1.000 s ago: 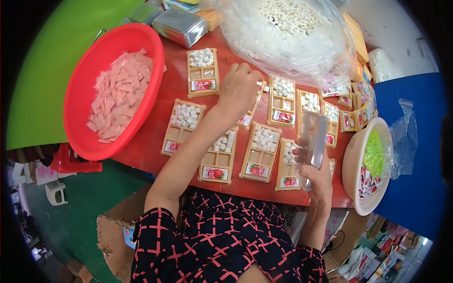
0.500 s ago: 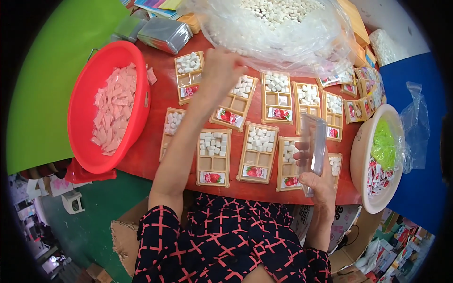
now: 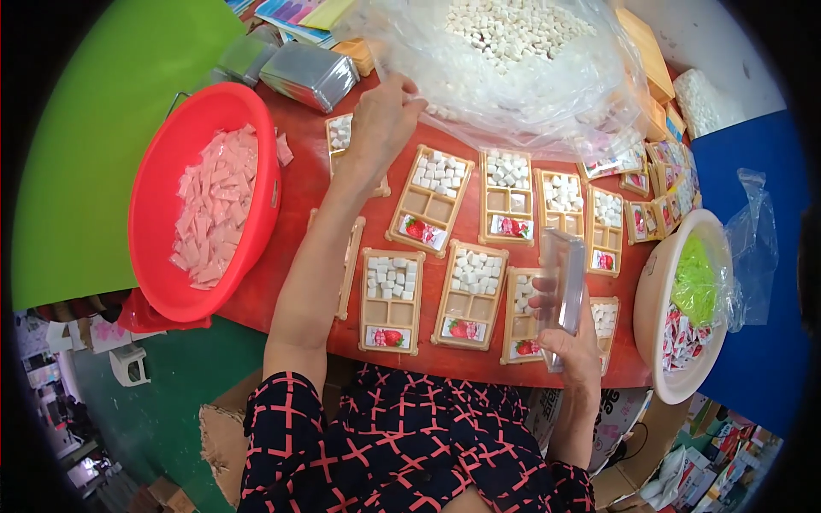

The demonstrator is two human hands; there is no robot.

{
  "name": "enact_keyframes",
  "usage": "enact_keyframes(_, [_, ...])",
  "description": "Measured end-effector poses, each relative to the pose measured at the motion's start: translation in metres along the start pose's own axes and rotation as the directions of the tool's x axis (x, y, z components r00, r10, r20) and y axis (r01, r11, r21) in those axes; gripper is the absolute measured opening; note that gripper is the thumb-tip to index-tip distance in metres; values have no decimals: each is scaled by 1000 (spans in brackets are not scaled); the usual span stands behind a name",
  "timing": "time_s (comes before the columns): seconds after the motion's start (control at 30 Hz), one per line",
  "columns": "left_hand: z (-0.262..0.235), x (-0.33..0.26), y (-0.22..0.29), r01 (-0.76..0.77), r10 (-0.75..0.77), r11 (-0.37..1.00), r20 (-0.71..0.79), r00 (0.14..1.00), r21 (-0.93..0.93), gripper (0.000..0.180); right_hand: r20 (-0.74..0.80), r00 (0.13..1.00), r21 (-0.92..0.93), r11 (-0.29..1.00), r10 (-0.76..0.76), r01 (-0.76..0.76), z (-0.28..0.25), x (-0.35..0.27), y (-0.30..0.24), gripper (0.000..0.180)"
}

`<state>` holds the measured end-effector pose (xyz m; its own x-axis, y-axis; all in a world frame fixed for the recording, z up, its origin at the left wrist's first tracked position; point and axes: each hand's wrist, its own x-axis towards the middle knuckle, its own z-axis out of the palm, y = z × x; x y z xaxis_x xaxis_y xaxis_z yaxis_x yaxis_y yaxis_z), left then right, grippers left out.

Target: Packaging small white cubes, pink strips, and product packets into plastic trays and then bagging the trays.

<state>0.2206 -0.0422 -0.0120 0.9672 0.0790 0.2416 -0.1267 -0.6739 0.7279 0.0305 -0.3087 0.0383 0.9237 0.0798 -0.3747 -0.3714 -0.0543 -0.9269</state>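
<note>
My right hand (image 3: 575, 346) grips a stack of clear plastic lids (image 3: 563, 282), held upright over the front right trays. Out over the back left tray (image 3: 339, 132), my left hand (image 3: 386, 120) has its fingers pinched together close to the edge of a clear plastic bag (image 3: 402, 68). Whatever lies in that pinch is hidden. Several tan divided trays (image 3: 391, 291) lie in two rows, holding white cubes (image 3: 475, 272) in their large compartment. Small sachets with a strawberry print (image 3: 423, 231) sit in the end compartment of many trays. My left forearm covers part of the left trays.
A red basin (image 3: 265, 214) of pink sachets (image 3: 214, 205) stands at the left. At the right is a cream basin (image 3: 647, 316) with green and strawberry-print packets. White cubes (image 3: 513, 34) fill the bag behind; grey clear-wrapped stacks (image 3: 310, 73) stand at the back left.
My left hand has shifted slightly left and down, its fingers still together. The right hand keeps its hold on the lids. The whole view has shifted a little, so the table sits lower.
</note>
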Motion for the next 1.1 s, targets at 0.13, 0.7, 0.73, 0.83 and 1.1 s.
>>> enact_keyframes(0.13, [18, 36, -1, 112, -111, 987, 15, 994, -118, 72, 18, 1000, 41, 999, 5, -6, 0, 0, -1, 102])
enact_keyframes(0.7, [104, 150, -16, -283, 266, 934, 103, 959, 218, 59, -229, 971, 222, 975, 67, -14, -19, -25, 5, 94])
enact_keyframes(0.73, [97, 144, -14, -313, 297, 937, 114, 948, 156, 49, -239, 968, 217, 976, 69, -16, -20, -28, 2, 94])
enact_keyframes(0.83, [66, 114, -10, -446, 448, 892, -16, 894, 66, 27, -228, 972, 201, 980, 61, -14, -19, -31, 2, 94])
enact_keyframes(1.1, [-26, -18, 6, -170, 169, 985, 19, 985, 31, 17, -60, 996, 26, 998, -61, 63, -3, -23, -5, 103])
